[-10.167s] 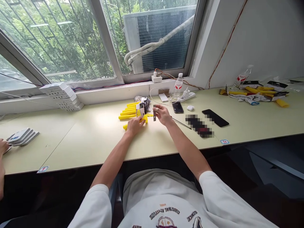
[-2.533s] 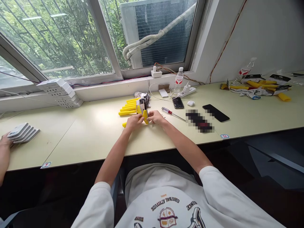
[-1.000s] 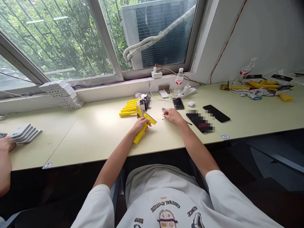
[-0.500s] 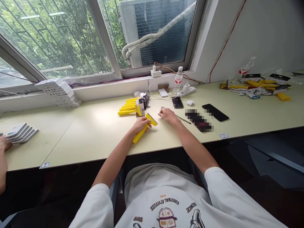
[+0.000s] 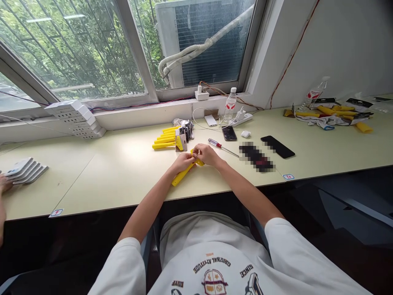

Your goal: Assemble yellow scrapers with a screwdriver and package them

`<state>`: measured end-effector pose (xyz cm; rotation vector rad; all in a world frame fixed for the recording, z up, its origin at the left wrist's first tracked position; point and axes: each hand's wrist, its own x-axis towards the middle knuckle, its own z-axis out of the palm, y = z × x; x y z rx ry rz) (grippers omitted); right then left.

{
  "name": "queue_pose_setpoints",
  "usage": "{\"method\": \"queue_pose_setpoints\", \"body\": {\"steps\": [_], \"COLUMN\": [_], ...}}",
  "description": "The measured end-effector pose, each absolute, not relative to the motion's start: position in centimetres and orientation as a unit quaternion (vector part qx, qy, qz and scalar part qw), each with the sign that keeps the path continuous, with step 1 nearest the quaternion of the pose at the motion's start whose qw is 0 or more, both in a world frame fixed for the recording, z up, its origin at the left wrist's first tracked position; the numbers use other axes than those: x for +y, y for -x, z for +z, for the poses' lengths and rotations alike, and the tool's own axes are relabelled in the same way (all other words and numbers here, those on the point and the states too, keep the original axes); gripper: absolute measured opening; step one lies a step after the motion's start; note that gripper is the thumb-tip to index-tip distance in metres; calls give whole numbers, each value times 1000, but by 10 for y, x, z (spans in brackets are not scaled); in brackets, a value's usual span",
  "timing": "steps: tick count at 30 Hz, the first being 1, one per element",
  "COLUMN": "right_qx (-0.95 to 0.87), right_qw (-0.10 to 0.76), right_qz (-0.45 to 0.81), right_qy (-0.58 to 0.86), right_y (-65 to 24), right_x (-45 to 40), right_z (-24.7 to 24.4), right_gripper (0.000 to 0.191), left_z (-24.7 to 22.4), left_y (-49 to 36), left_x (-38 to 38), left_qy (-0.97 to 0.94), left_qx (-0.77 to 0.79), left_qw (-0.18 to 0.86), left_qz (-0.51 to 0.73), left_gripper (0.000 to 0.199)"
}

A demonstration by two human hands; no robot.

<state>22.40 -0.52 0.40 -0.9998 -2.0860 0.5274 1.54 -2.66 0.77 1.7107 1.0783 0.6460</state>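
Head cam view: yellow plastic T-shaped piece [image 5: 181, 178] is held just over the worktop [image 5: 123, 176], long arm angling down-left toward the near edge. Left hand [image 5: 183, 162] is closed around it, and right hand [image 5: 206, 155] pinches the crossbar end, so right's farther from the arm's tip.

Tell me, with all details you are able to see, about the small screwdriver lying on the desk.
The screwdriver has a short red and silver handle and a long, thin metal shaft. It lies flat on the pale desk, its handle toward the window and its shaft slanting right. The right hand is near but not touching it. The tip ends at a pixelated patch; contact there cannot be told.
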Motion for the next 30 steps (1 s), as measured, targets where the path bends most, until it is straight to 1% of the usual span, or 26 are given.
{"method": "queue_pose_setpoints", "body": {"steps": [2, 3, 9, 11, 13, 15, 21, 23, 26, 27, 29, 30], "right_qx": [-797, -786, -691, -663, -644, -633, -635, -628, -600, -586, -557, -545], "right_qw": [390, 396, 403, 383, 353, 334, 331, 339, 375, 390, 413, 416], "right_qz": [248, 269, 431, 496, 551, 579, 575, 582, 586, 584, 580, 581], "right_qy": [388, 391, 417, 409, 397, 389, 395, 389, 394, 404, 428, 440], "right_y": [-226, -227, -232, -233, -233, -234, -235, -235, -235, -235, -234, -234], "right_x": [-3, -2, -4, -7, -9, -10, -10, -8, -2, 0, 3, 4], "right_z": [4, 4, 9, 11, 14, 15, 9, 5, -2, -4, -6, -7], "right_gripper": [4, 8, 46, 52, 47, 42, 39, 39, 38, 37, 36, 36], "left_z": [8, 8, 6, 8, 10, 13, 27, 35, 44, 44, 41, 38], "left_y": [-15, -15, -11, -10, -10, -10, -9, -6, -1, -1, -2, -4], "left_x": [-27, -27, -26, -27, -29, -31, -29, -30, -39, -45, -58, -65], "left_qy": [-710, -714, -732, -742, -752, -755, -775, -792, -808, -811, -820, -823], "left_qx": [437, 433, 415, 403, 392, 386, 355, 373, 445, 464, 477, 479], "left_qw": [487, 486, 480, 478, 477, 480, 491, 457, 348, 307, 253, 233], "left_qz": [260, 257, 250, 241, 233, 225, 179, 159, 170, 183, 191, 195], "left_gripper": [41, 42, 39, 38, 37, 37, 37, 35, 33, 40, 65, 71]}}
